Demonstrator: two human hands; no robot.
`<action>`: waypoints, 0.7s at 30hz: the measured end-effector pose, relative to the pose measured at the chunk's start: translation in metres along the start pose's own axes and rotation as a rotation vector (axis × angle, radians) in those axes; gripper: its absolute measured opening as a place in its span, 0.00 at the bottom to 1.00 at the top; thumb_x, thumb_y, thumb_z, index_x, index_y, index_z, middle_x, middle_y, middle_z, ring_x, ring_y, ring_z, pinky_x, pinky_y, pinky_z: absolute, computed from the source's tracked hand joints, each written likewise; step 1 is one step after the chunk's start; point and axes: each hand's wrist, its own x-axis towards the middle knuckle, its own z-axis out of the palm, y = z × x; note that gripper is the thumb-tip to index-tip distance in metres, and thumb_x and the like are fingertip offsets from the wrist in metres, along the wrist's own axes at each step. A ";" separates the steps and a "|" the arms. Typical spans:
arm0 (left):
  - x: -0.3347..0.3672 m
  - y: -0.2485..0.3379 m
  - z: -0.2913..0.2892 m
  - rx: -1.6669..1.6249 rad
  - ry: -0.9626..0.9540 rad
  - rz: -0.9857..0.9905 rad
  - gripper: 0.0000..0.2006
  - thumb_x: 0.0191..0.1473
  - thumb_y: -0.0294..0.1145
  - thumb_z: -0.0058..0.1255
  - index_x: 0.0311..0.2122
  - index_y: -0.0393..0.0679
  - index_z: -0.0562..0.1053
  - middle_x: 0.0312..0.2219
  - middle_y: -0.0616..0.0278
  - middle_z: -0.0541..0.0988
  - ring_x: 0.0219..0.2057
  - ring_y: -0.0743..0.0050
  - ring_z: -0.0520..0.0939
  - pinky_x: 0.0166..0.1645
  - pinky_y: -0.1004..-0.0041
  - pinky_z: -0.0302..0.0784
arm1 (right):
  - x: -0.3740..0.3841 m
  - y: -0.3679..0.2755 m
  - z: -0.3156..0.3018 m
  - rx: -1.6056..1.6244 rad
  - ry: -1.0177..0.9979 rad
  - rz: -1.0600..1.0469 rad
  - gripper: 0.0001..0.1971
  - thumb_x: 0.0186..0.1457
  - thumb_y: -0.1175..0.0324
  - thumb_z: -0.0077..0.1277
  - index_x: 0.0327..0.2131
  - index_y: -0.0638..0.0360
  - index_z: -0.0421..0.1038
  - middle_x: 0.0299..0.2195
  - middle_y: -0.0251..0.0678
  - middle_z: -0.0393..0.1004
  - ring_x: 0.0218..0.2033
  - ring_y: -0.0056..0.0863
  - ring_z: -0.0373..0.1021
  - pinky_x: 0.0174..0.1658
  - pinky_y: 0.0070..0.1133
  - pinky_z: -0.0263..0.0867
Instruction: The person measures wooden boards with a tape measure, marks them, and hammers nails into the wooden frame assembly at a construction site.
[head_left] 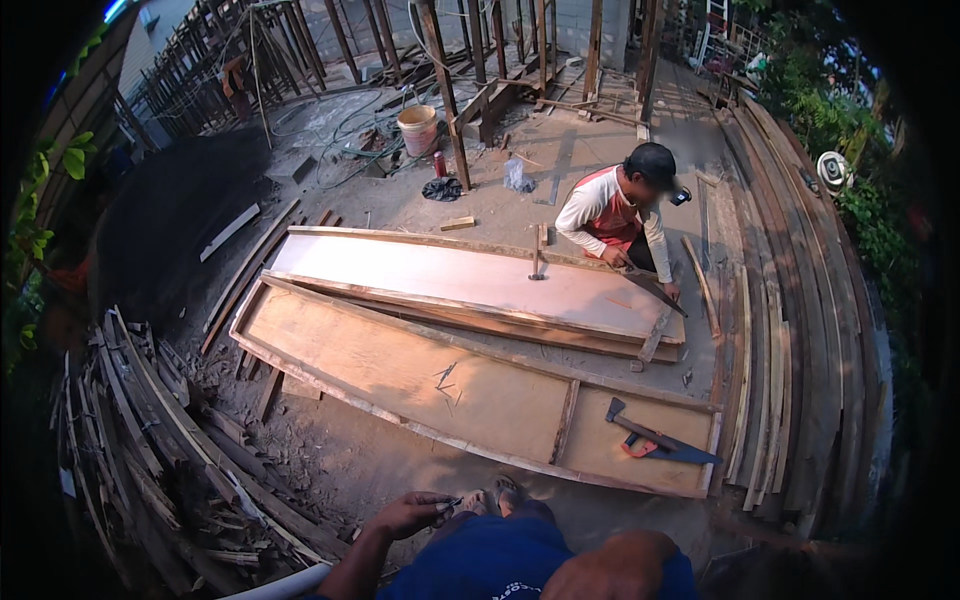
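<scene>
Head view, looking down on a work yard: the wearer's left hand (412, 513) is near, left of centre, its fingers bunched together; whether they pinch something small cannot be told. Near right, a bent right arm (625, 565) is cut off, and its hand's grip cannot be told. Just beyond lies one long, wood-framed plywood panel (400, 365), split into two compartments by one crossbar (565, 422). Its longer left compartment holds a few thin slivers (446, 378); the right one holds one hatchet (616, 408) and one handsaw (690, 452) with an orange-red handle. Beyond it lies a second long panel (420, 270), pale pink, bearing one hammer (537, 265). At its far right, one co-worker (610, 205) in a dark cap crouches, holding a second saw (658, 292). Farther left stands one bucket (417, 138); two plastic bags, one black (441, 190), one clear (517, 178), lie nearby. Many boards are piled near left and along the right, too overlapped to count. White lettering crosses the wearer's blue shirt (470, 560).
</scene>
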 end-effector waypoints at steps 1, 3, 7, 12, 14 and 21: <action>0.001 -0.001 -0.001 -0.012 -0.003 -0.018 0.19 0.62 0.27 0.55 0.56 0.32 0.73 0.37 0.65 0.81 0.34 0.78 0.79 0.42 0.77 0.75 | 0.005 0.003 0.005 -0.020 -0.018 0.002 0.10 0.63 0.65 0.54 0.40 0.63 0.79 0.41 0.49 0.77 0.38 0.50 0.76 0.37 0.38 0.73; -0.001 0.000 -0.003 0.027 -0.035 -0.002 0.18 0.62 0.28 0.54 0.56 0.32 0.73 0.36 0.65 0.80 0.34 0.79 0.78 0.42 0.77 0.74 | 0.017 0.010 0.019 -0.041 0.163 0.012 0.12 0.63 0.63 0.55 0.39 0.64 0.78 0.40 0.49 0.78 0.37 0.50 0.76 0.35 0.38 0.72; 0.014 -0.007 -0.015 0.100 -0.125 0.016 0.15 0.64 0.31 0.53 0.52 0.35 0.76 0.34 0.68 0.80 0.34 0.80 0.76 0.43 0.75 0.72 | 0.064 0.001 0.033 -0.082 0.373 0.115 0.14 0.62 0.60 0.56 0.38 0.64 0.78 0.38 0.49 0.78 0.36 0.51 0.76 0.34 0.37 0.71; -0.005 -0.002 -0.023 0.049 -0.123 0.032 0.11 0.64 0.29 0.52 0.47 0.34 0.76 0.33 0.65 0.78 0.33 0.78 0.76 0.41 0.75 0.70 | 0.063 0.015 0.020 -0.186 0.094 0.262 0.13 0.62 0.60 0.57 0.37 0.62 0.78 0.37 0.46 0.78 0.36 0.50 0.76 0.35 0.38 0.71; -0.009 -0.001 -0.027 0.019 -0.108 0.027 0.09 0.64 0.28 0.51 0.43 0.33 0.76 0.32 0.63 0.77 0.33 0.76 0.75 0.40 0.75 0.70 | 0.066 0.024 0.019 -0.169 0.059 0.298 0.12 0.62 0.61 0.57 0.37 0.61 0.78 0.37 0.46 0.78 0.36 0.48 0.76 0.35 0.37 0.71; -0.002 -0.009 -0.040 -0.046 -0.068 0.000 0.13 0.63 0.26 0.52 0.50 0.31 0.75 0.35 0.60 0.80 0.34 0.74 0.79 0.41 0.74 0.75 | 0.075 0.044 0.006 -0.130 -0.015 0.368 0.11 0.63 0.62 0.56 0.37 0.60 0.78 0.36 0.45 0.78 0.35 0.46 0.75 0.36 0.34 0.70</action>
